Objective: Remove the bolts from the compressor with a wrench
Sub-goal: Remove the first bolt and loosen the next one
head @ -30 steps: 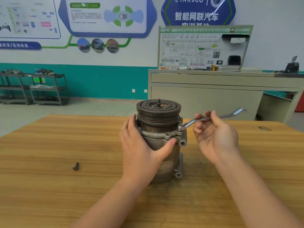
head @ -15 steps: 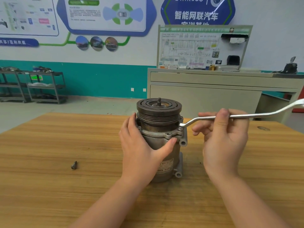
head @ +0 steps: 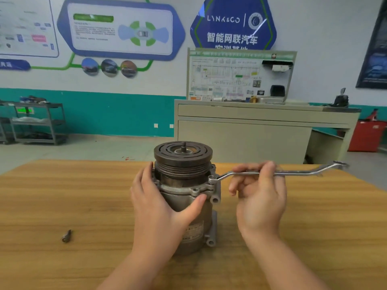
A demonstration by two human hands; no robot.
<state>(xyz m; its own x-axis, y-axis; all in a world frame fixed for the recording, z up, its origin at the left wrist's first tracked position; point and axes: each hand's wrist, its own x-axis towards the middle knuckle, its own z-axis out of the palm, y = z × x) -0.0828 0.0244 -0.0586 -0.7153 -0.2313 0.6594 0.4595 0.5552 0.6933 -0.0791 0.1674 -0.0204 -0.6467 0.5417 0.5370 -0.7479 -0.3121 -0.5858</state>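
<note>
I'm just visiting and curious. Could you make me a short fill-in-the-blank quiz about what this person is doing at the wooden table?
1. The left hand steadies the ____, which stands upright on the table.
2. The right hand holds a ____ whose ring end sits on a bolt at the flange.
3. One loose bolt lies on the table to the ____ of the left hand.

Missing words: compressor; wrench; left
</note>
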